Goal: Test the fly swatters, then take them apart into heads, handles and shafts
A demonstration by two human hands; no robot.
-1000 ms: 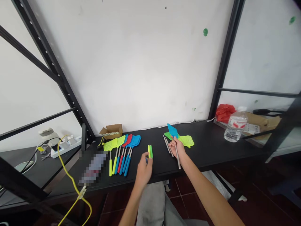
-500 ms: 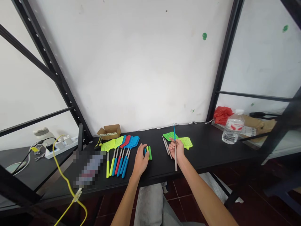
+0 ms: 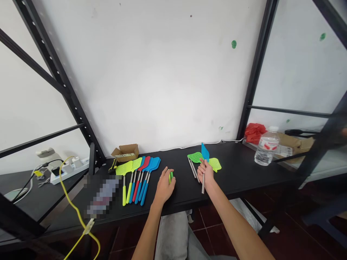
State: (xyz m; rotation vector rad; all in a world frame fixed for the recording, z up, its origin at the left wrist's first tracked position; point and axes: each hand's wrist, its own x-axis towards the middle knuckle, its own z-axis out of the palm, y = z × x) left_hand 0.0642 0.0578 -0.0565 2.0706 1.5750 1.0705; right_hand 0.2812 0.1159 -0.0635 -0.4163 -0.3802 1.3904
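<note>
The blue swatter [image 3: 205, 151] is held above the desk [image 3: 181, 193] by the right hand [image 3: 206, 173], whose fingers are closed around its metal rod. Its long axis is directed from the far side to the near side, with the blue head at the far end and the bare rod end toward the person. The left hand [image 3: 164, 186] is placed to the left of the blue swatter, well apart from it. Under its bent fingers the short grips [image 3: 171, 176] are partly covered; whether they are pinched or only touched cannot be told. These grips are lying nearer to the left hand than to the right one.

Just beside the blue swatter, a green head [image 3: 195, 157] is seen to its left and a yellow head [image 3: 215, 164] to its right. Some thin rods [image 3: 193, 169] are laid also to its left. Farther to the left of it, several swatters [image 3: 124, 168] are arranged in a row, and behind them an open box [image 3: 124, 158] is placed, whose content cannot be made out. Far to the right of the blue swatter, clear liquid is contained in a capped bottle [image 3: 267, 146].
</note>
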